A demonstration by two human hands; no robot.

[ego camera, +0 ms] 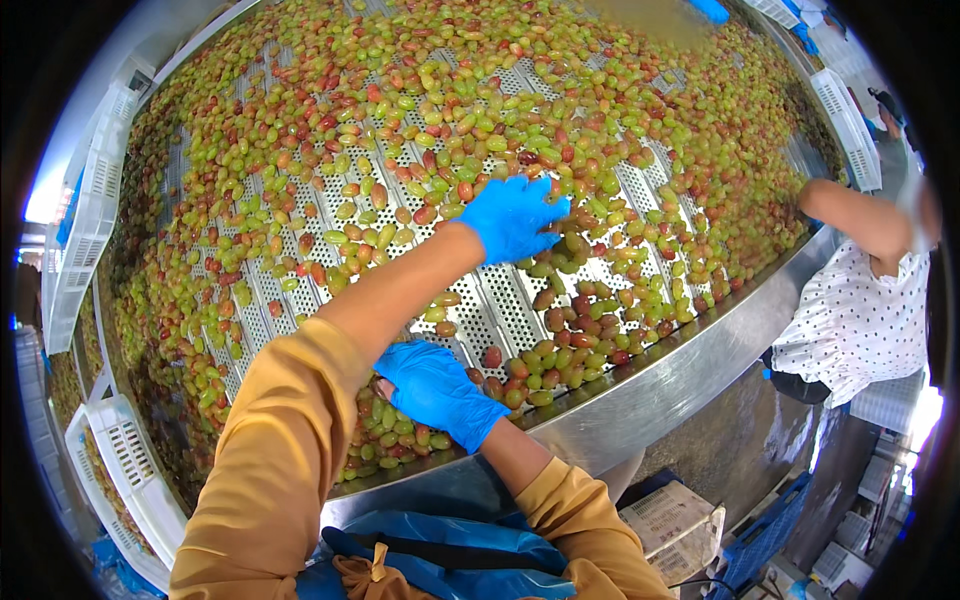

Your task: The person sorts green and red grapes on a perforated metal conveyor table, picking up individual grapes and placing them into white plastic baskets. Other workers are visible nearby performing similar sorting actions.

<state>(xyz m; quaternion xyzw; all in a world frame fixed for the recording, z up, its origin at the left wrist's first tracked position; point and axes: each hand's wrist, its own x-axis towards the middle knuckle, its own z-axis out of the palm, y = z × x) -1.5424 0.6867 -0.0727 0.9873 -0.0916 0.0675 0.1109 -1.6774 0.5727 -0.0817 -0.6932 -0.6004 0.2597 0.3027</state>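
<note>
Many loose green and red grapes (442, 172) lie spread over a perforated metal conveyor (480, 307). My left hand (517, 219), in a blue glove, reaches out over the belt palm down. Its fingers are spread above the grapes and no grape is plainly held. Nearer to me, my right hand (444, 391), also blue-gloved, rests on a heap of grapes (394, 435) by the near edge. My left forearm passes close to its fingertips, and a bit of bare finger shows there. Whether it grasps any grapes is hidden. Another cluster of grapes (562, 364) sits to its right.
A steel side wall (675, 375) borders the belt before me. At the right, a person in a dotted white top (855, 322) reaches over the belt. White plastic crates (124, 442) stand along the left. A dirty crate (667, 517) and a blue pallet (765, 532) are below.
</note>
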